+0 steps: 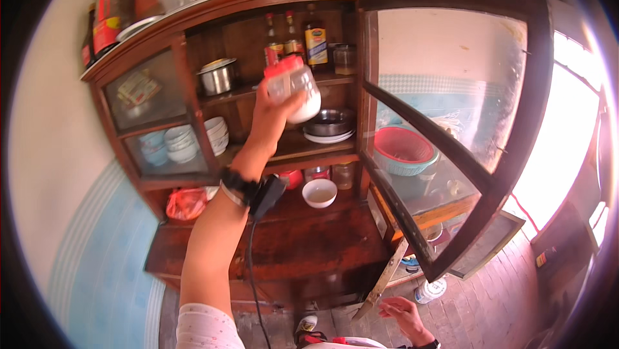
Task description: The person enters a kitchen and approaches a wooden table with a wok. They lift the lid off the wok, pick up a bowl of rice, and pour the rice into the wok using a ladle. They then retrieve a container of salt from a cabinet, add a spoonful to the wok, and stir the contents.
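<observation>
My left hand (pixel 273 112) grips a clear jar (pixel 296 90) with a red lid and white contents. It holds the jar, slightly tilted, in front of the shelves of a dark wooden cupboard (pixel 271 155). Beyond the jar, bottles (pixel 316 42) stand on the upper shelf, beside a lidded metal pot (pixel 217 77) and a glass jar (pixel 345 59). A dark metal pan (pixel 329 123) rests on white plates (pixel 330 137) on the shelf below. My right hand (pixel 404 317) hangs low at the lower right, holding nothing, its fingers loosely bent.
The glazed cupboard door (pixel 488 184) swings out to the right. A white bowl (pixel 319 193) and a red plastic bag (pixel 186 204) sit on the lower ledge. A black cable (pixel 252 271) hangs from my left wrist. On the floor stands a white tub (pixel 430 291).
</observation>
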`<state>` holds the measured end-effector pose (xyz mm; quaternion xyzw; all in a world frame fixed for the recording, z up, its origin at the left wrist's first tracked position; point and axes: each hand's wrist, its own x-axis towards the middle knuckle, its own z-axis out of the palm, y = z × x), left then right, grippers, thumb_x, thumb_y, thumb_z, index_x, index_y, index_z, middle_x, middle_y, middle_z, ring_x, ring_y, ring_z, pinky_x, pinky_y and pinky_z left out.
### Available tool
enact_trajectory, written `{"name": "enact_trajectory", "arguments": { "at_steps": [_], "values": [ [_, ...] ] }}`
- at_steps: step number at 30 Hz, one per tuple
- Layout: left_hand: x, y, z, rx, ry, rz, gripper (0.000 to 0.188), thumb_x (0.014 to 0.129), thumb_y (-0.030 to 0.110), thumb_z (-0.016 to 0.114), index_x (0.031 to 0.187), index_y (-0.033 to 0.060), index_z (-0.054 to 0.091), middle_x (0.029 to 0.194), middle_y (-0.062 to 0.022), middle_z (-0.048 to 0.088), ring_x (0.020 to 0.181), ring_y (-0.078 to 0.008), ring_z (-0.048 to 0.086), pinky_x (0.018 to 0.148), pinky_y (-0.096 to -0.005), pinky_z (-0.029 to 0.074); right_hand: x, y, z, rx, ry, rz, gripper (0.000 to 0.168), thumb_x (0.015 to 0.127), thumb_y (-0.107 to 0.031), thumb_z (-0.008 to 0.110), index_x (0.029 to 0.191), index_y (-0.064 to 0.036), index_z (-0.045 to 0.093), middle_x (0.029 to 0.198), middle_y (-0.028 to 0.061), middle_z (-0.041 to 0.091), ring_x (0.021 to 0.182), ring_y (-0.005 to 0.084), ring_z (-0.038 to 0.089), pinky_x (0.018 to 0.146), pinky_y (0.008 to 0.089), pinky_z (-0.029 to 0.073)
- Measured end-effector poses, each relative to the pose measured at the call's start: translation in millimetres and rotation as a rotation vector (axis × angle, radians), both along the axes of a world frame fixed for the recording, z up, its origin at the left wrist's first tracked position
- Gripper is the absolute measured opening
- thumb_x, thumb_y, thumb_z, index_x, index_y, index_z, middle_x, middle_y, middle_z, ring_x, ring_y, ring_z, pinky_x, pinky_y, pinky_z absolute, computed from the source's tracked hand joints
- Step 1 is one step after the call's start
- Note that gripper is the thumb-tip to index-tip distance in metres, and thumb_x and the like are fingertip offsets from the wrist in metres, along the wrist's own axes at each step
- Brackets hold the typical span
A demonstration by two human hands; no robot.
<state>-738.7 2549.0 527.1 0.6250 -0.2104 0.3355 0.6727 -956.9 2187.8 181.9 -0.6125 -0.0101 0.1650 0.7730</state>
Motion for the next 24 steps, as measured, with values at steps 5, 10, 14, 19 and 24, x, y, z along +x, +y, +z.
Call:
{"name": "enact_trajectory", "arguments": {
  "at_steps": [5,10,14,19,24],
  "values": [
    [145.5,2.0,77.9,0.047,-0.192,0.071,0.061,0.071,0.018,0.080,0.120,-0.0003,0.047,0.108,-0.0130,0.063,0.096,-0.0228,0.063,0.084,-0.0342,0.051,-0.5,9.8,-11.8,0.032,0.096,-0.242,0.032,0.087,-0.006,0.065,0.118,0.001,0.058,0.107,0.0108,0.066,0.095,0.0189,0.064,0.082,0.0311,0.052],
    [232.6,-24.3,120.9,0.224,-0.035,0.503,0.084,0.068,0.040,0.080,0.123,-0.0058,0.036,0.115,-0.0249,0.059,0.110,-0.0368,0.055,0.095,-0.0421,0.041,-1.8,53.0,-10.1,0.141,0.025,-0.509,0.028,0.089,-0.009,0.065,0.116,0.000,0.061,0.106,0.0099,0.067,0.092,0.0183,0.065,0.076,0.0305,0.053],
    [264.8,-41.6,130.6,0.349,0.077,0.584,0.094,0.066,0.049,0.077,0.127,-0.0056,0.031,0.123,-0.0296,0.054,0.118,-0.0468,0.047,0.103,-0.0477,0.034,-1.9,76.9,-6.6,0.074,0.100,-0.645,0.027,0.089,-0.009,0.065,0.113,0.000,0.062,0.104,0.0096,0.067,0.091,0.0186,0.065,0.077,0.0306,0.053],
    [300.3,-60.6,138.6,0.434,0.192,0.636,0.099,0.065,0.051,0.078,0.131,-0.0045,0.031,0.126,-0.0296,0.052,0.121,-0.0442,0.048,0.102,-0.0452,0.039,-3.0,99.9,-0.8,0.103,0.089,-0.794,0.026,0.089,-0.008,0.066,0.113,0.001,0.062,0.098,0.0087,0.067,0.085,0.0168,0.065,0.075,0.0296,0.052],
    [330.9,-64.2,142.4,0.608,0.152,0.730,0.084,0.070,0.050,0.074,0.129,-0.0007,0.043,0.127,-0.0234,0.055,0.119,-0.0391,0.053,0.099,-0.0443,0.043,0.4,111.0,-0.5,0.049,0.058,-0.845,0.026,0.089,-0.010,0.066,0.113,0.000,0.063,0.096,0.0071,0.067,0.081,0.0154,0.063,0.072,0.0284,0.051]
  ]
}}
